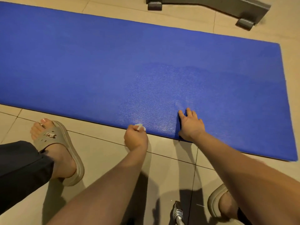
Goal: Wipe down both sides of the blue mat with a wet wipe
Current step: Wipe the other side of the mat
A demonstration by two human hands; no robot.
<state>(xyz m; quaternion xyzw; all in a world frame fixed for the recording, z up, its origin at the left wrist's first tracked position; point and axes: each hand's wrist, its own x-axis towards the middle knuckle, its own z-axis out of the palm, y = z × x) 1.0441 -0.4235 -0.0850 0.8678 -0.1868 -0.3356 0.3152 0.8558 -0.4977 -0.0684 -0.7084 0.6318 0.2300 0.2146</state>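
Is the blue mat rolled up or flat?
Flat: the blue mat lies unrolled on the tile floor, right end uncurled; left end out of view.

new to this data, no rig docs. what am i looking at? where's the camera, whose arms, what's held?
There is no robot here. A person is doing the job with bare hands, and the one picture comes from a wide-angle camera worn on their head that looks forward and down. That is why the arms enter from the bottom edge and straight lines look bent.

A blue mat lies flat on the tiled floor. The left hand grips a crumpled white wet wipe at the mat's near edge. The right hand rests flat on the mat with its fingers spread and holds nothing. The shinier patch above the hands may be damp from wiping.

Also in view are the person's beige sandal and a grey equipment base beyond the mat.
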